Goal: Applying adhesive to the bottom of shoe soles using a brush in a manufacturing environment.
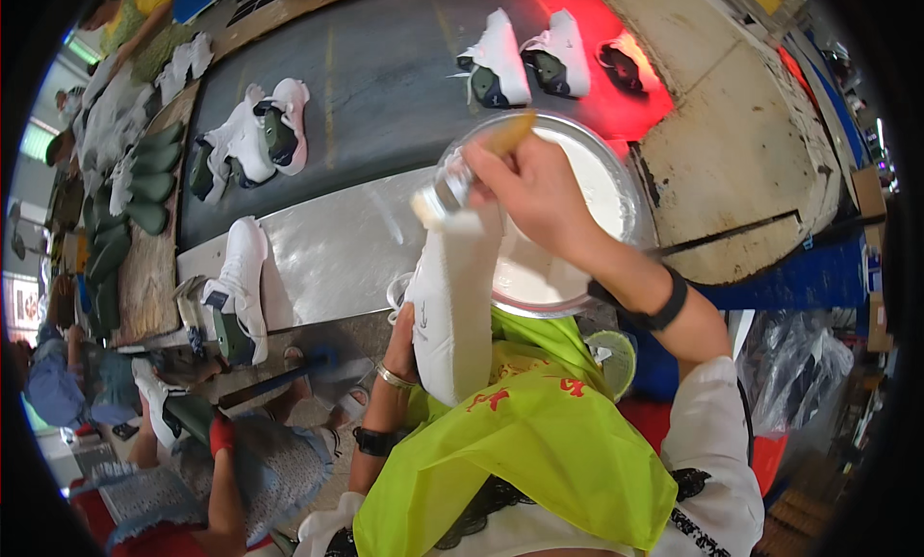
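My left hand (399, 347) is closed around a white shoe (460, 312), its pale underside turned up toward me. In my right hand (539, 191) is a flat paintbrush (452, 189) with a wooden handle, metal band and pale bristles. The bristles are at the far end of the shoe's underside, slightly blurred by motion. Behind and below my right hand sits a wide round metal basin (635, 196) of white liquid.
A dark conveyor belt (385, 86) carries several white shoes on dark green lasts, some under red light at its right end (626, 66). Another shoe (236, 278) rests on the metal ledge (337, 240). At left, a co-worker's red-covered hand (221, 434) holds a shoe.
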`<action>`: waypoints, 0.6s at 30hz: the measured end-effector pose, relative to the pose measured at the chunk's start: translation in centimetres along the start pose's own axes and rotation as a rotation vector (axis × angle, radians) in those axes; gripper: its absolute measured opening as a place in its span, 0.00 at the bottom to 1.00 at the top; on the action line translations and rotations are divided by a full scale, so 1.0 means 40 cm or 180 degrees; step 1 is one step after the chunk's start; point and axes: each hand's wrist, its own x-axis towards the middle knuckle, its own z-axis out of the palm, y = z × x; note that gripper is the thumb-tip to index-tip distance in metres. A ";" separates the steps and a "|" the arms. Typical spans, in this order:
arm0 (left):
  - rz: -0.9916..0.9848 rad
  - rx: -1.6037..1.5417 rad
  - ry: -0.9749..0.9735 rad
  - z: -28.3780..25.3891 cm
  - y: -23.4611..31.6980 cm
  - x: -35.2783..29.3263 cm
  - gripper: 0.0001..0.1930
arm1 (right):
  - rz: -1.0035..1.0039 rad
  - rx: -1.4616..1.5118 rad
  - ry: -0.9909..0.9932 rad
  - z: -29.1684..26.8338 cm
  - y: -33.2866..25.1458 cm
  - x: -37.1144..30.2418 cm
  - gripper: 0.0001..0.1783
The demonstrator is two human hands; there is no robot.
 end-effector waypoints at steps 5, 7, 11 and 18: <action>0.0268 -0.0361 -0.0295 -0.061 -0.031 0.003 0.28 | -0.0216 -0.0121 0.0601 -0.079 0.073 0.103 0.16; 0.0997 0.0249 -0.0660 -0.073 -0.022 0.012 0.28 | 0.0063 -0.0257 0.0459 -0.084 0.093 0.058 0.16; 0.1017 0.0163 -0.0508 -0.061 -0.020 0.035 0.28 | -0.0039 -0.0024 0.0559 -0.022 0.143 -0.099 0.16; 0.0898 0.0059 -0.0335 -0.068 0.014 0.051 0.29 | -0.1082 -0.0427 0.0315 -0.019 0.074 0.018 0.11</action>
